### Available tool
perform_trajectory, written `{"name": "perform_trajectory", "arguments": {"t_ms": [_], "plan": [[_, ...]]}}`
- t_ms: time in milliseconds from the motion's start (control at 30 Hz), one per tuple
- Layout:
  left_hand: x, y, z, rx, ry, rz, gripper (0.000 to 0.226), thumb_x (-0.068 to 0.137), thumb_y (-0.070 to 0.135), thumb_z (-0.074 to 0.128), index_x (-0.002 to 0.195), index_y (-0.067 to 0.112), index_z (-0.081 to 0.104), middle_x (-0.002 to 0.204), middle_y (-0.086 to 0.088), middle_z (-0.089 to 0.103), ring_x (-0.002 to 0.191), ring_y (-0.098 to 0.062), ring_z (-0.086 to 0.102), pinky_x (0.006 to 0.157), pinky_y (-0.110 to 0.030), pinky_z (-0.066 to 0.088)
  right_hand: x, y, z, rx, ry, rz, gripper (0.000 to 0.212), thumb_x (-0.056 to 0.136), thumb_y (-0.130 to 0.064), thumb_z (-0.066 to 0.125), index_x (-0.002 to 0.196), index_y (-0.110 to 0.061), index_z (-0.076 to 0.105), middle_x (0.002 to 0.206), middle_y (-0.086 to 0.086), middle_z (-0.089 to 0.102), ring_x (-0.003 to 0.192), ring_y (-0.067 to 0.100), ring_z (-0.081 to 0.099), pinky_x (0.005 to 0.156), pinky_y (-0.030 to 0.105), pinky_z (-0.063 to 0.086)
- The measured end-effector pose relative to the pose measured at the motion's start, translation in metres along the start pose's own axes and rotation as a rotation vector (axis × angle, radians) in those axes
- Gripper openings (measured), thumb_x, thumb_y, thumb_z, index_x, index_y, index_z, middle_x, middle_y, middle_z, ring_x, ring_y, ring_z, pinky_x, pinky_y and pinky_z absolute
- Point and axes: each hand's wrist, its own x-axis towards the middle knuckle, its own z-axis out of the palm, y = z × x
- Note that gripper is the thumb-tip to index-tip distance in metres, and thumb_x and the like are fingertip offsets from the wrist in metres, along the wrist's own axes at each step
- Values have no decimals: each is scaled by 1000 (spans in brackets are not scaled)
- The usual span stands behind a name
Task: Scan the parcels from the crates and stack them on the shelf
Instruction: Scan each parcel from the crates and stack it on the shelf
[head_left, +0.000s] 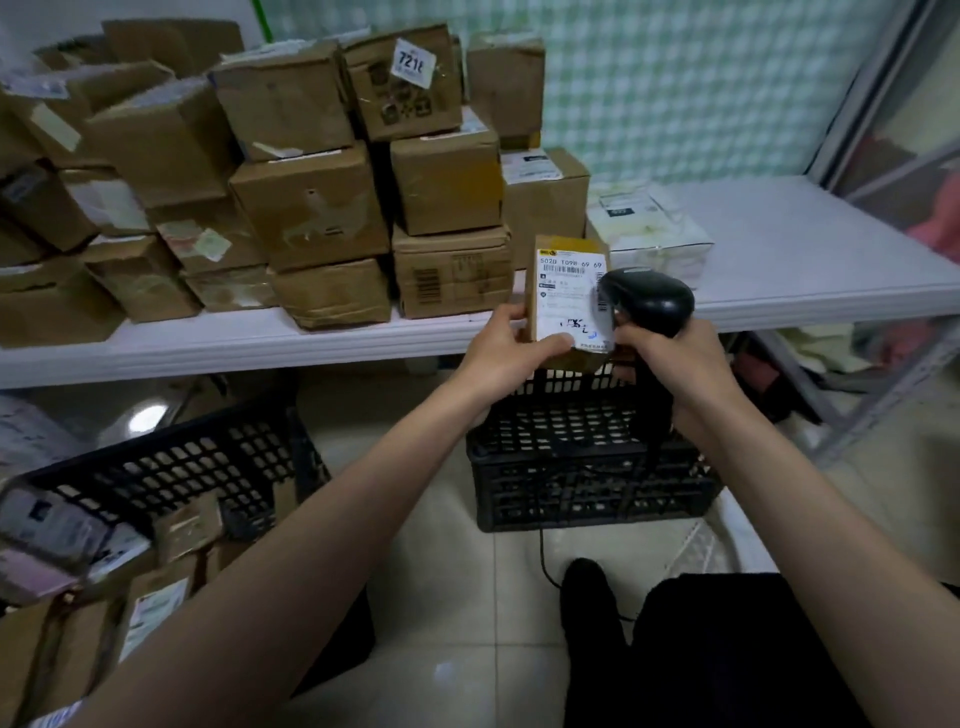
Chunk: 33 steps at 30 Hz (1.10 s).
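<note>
My left hand (506, 345) grips a small brown parcel (563, 291) upright in front of the white shelf (779, 244), its white shipping label facing me. My right hand (675, 364) holds a black barcode scanner (649, 301) by its handle, the scanner head right beside the label's right edge. A black crate (171, 467) at the lower left holds several cardboard parcels. A second black crate (587, 467) stands on the floor under my hands; its inside is mostly hidden.
Many brown boxes (311, 202) are stacked on the shelf's left and middle. A white wrapped package (649, 234) lies to their right, with bare shelf beyond it. The scanner's cable (543, 551) trails across the tiled floor. A metal rack upright (852, 415) stands at right.
</note>
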Motion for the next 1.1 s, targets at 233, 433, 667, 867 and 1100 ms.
{"name": "perform_trajectory", "arguments": {"t_ms": [233,433,667,867,1100], "plan": [[43,-1,9,28,65,-24,65,90,39,76,144,14,51,137,-2,64,121,-19,63,106,-39,51,33,1,12,21,-15,45,20,84,-7,73,103,-14,73,101,8,77,97,22,74,87,37,62],[72,-4,10,361,201,68,52,93,53,67,129,16,70,125,-4,72,112,-22,66,88,-33,53,49,-1,29,26,-9,67,20,78,-11,73,98,-14,72,101,15,74,102,32,70,94,48,57],[100,-9,14,530,355,56,62,84,75,60,85,14,75,91,-9,71,90,-30,66,68,-37,48,52,-1,30,58,-75,26,15,87,-8,71,100,-17,71,91,-2,71,89,8,65,71,19,49],[87,3,12,669,318,56,65,89,72,57,88,9,72,88,-8,68,89,-31,65,61,-33,39,44,-2,30,-11,-9,-28,12,80,-12,73,88,-21,70,92,4,72,92,16,67,80,31,54],[27,-34,-37,1056,259,196,64,98,62,50,140,13,54,138,-12,56,125,-32,55,96,-44,47,13,11,50,-161,-163,-29,17,84,-5,70,100,-9,74,87,6,70,76,13,66,66,29,61]]}}
